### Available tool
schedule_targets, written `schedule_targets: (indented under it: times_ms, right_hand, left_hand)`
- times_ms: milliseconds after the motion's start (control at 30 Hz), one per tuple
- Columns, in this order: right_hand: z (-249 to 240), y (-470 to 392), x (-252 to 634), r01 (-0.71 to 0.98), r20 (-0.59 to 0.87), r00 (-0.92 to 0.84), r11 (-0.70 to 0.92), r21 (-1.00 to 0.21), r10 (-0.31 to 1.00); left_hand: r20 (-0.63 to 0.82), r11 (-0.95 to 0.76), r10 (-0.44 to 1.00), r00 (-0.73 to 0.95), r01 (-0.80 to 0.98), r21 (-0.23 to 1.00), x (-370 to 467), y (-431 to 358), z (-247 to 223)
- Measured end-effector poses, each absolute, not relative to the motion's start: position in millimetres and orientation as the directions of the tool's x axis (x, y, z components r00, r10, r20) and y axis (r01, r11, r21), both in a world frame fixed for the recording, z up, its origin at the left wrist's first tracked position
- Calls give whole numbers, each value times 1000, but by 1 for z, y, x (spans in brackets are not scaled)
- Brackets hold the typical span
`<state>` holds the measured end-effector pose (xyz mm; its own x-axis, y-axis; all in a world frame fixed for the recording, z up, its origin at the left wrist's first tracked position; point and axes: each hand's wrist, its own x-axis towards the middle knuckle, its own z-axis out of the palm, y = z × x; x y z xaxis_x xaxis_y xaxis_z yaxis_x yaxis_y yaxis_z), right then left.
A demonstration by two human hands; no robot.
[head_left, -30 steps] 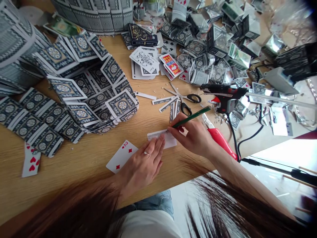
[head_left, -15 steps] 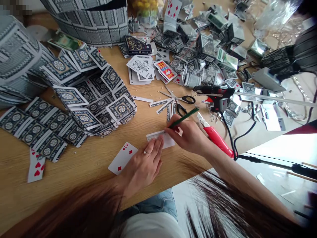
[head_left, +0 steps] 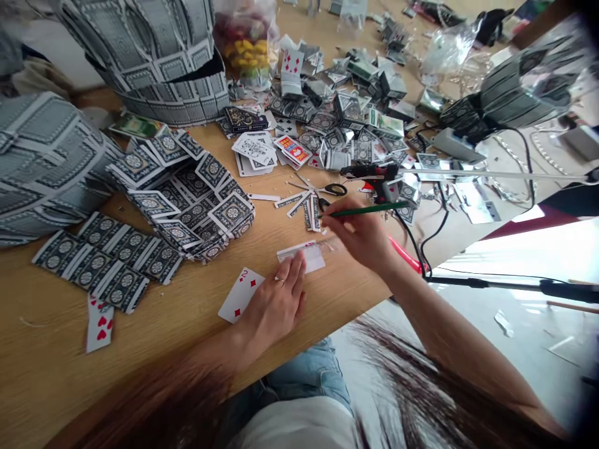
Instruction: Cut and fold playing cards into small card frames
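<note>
My left hand (head_left: 276, 294), a ring on one finger, lies flat with its fingers on a small white card (head_left: 317, 262) and a clear strip like a ruler (head_left: 330, 246) across it. My right hand (head_left: 359, 236) grips a green pencil (head_left: 379, 207), held nearly level above the table, apart from the card. Partly beneath my left hand is a two of diamonds (head_left: 242, 292). Thin cut card strips (head_left: 309, 211) and black-handled scissors (head_left: 335, 189) lie just beyond my right hand.
An open basket shape of folded cards (head_left: 191, 206) stands left, beside joined card panels (head_left: 93, 262) and large grey woven card pieces (head_left: 47, 168). A glue gun (head_left: 384, 181) with its cord and a red-handled tool (head_left: 406, 254) lie right. Card boxes (head_left: 349, 109) crowd the back.
My right hand has lifted the pencil off the card and moved it away, turning it flatter. My left hand stays on the card. The whole view has shifted a little.
</note>
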<state>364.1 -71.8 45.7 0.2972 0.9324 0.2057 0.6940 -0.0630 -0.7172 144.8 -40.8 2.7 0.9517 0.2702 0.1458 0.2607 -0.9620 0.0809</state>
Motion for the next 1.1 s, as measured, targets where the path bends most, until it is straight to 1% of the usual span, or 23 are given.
schedule_targets:
  times_ms: [67,133,167,200,233,267,300,367,433,467,533,600,633,667,733,767,833,933,1100]
  right_hand:
    - [55,-74,378,812,249,332,-141,-567,910]
    - [61,-72,390,897,228,349,-254,-363,909]
    - [63,-71,394,912,209,366,-305,-275,907]
    - [63,-70,397,914,187,387,-347,-212,903]
    - [64,-70,398,911,164,400,-372,-179,901]
    - [64,-71,396,911,130,396,-371,-178,909]
    - [63,-72,392,916,81,366,-343,-206,927]
    - [63,-79,380,925,-56,223,-229,-303,973]
    - [62,-87,365,920,-179,65,-129,-371,982]
    - [61,-91,358,921,-222,24,-108,-375,975]
    - [60,-97,348,932,-271,15,-111,-344,962]
    - [59,-99,344,937,-301,26,-129,-326,953]
    - [58,-100,343,934,-316,23,-133,-332,948]
    - [58,-99,343,931,-329,18,-136,-340,944]
    - [58,-98,344,931,-338,28,-148,-334,941]
    - [58,-98,344,932,-333,40,-155,-327,942]
    - [59,-98,343,927,-313,58,-167,-335,948]
    - [61,-102,342,901,-299,54,-176,-397,953]
    - [58,-115,339,886,-236,74,-173,-431,969]
  left_hand:
    - [180,-966,260,949,254,53,144,-42,-2]
    - [216,-966,257,942,254,41,142,-42,-6]
    - [228,-967,252,940,250,38,142,-43,-8]
    - [237,-969,246,940,246,34,141,-43,-8]
    - [245,-971,238,940,238,29,140,-44,-9]
    - [253,-973,228,940,230,25,139,-45,-8]
    - [259,-976,214,942,216,19,138,-46,-7]
    - [262,-982,184,947,187,13,135,-48,-3]
    - [257,-986,165,952,166,21,132,-50,2]
    - [256,-986,166,952,163,30,132,-50,4]
    - [264,-979,204,943,198,49,131,-48,6]
    - [278,-953,302,912,289,89,131,-43,5]
    - [273,-929,370,888,345,136,132,-39,5]
    - [255,-893,443,860,397,212,132,-35,4]
    - [201,-820,531,824,438,369,133,-26,4]
    - [182,-796,545,819,436,420,134,-23,4]
    - [166,-773,545,822,416,478,135,-19,5]
    - [156,-733,550,820,385,562,136,-20,6]
    - [123,-566,583,803,293,771,138,-28,7]
